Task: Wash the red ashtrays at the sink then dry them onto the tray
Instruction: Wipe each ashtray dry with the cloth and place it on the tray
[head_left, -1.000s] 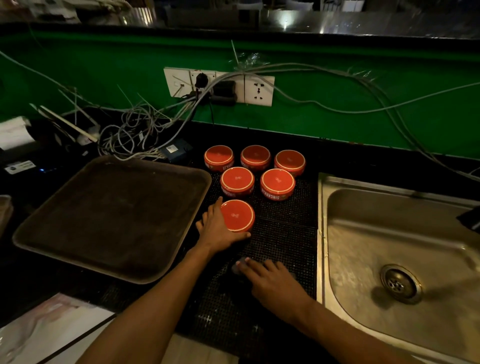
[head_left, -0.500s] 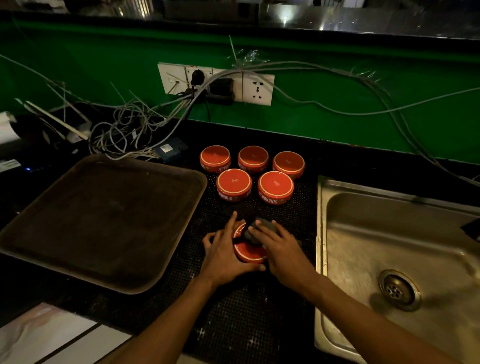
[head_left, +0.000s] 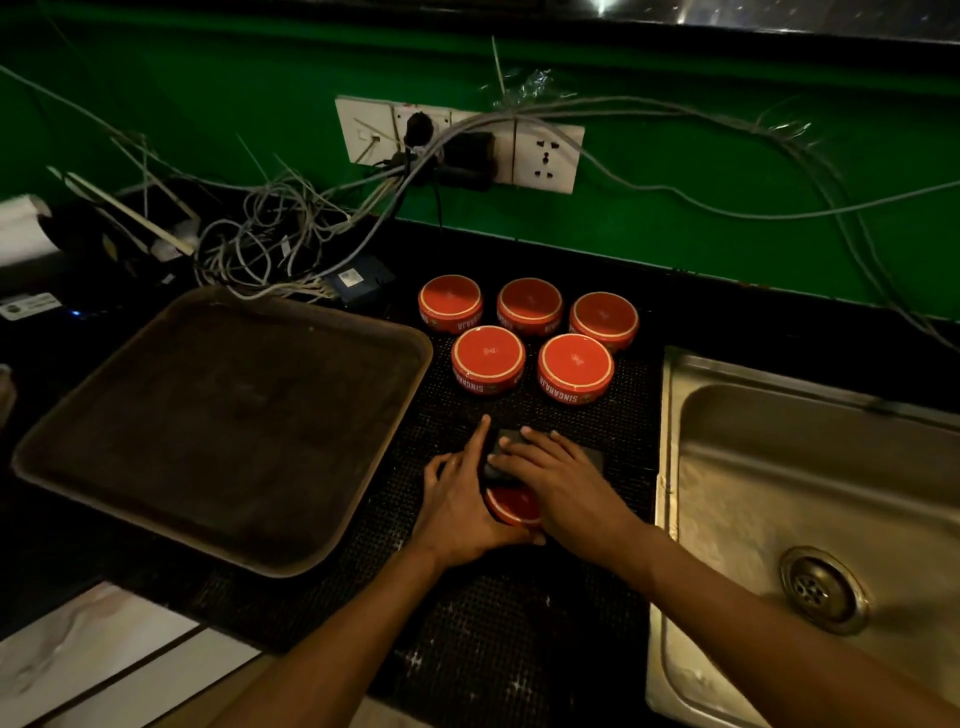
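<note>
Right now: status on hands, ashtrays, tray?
Left hand grips one ashtray on the mat; right hand presses a dark sponge on it. Five ashtrays wait upside down behind. Tray bare, sink dry-looking. Nothing in the way.

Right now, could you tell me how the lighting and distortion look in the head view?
Head view: dim overall, the tray nearly black; glare on the sink wall; wide-angle bending curves the green wall edge; the ashtrays stay sharp and legible.
</note>
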